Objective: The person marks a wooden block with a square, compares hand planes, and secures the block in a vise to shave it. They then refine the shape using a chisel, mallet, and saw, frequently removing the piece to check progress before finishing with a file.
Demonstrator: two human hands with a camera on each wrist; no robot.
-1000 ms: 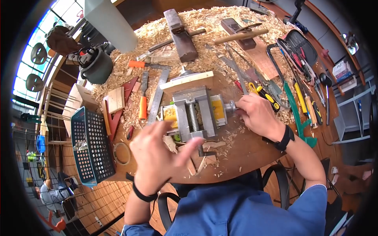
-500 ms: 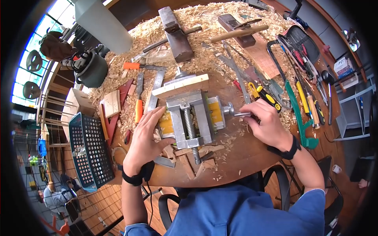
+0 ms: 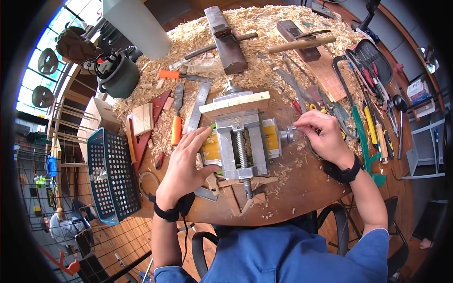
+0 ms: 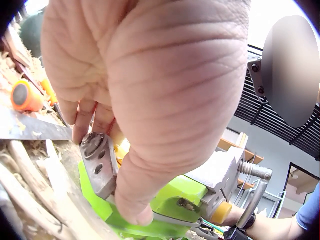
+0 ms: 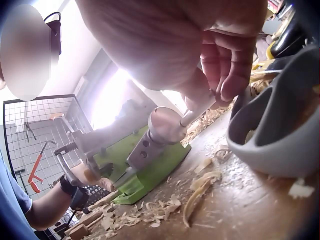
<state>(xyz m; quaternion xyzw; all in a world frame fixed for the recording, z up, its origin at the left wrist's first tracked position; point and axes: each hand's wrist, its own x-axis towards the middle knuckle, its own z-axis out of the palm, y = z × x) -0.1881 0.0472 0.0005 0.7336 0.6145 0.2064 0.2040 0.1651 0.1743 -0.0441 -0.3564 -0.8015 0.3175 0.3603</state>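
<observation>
A metal bench vise with a yellow and bright green base stands on the wooden table. A pale wooden board is at its far end. My left hand rests at the vise's left end, fingers extended and thumb apart; in the left wrist view the thumb lies by the green base and the fingertips reach the metal end plate. On the right, my right hand pinches the thin rod handle of the vise's round knob between thumb and fingers.
Wood shavings cover the far table, with wooden planes, orange-handled chisels and a steel ruler. A perforated basket stands left. A green saw and other tools lie right. Wood scraps lie in front.
My left hand, raised over the vise's front left a second ago, has come down to its left end. My right hand has stayed at the knob's rod and shifted its grip while turning.
</observation>
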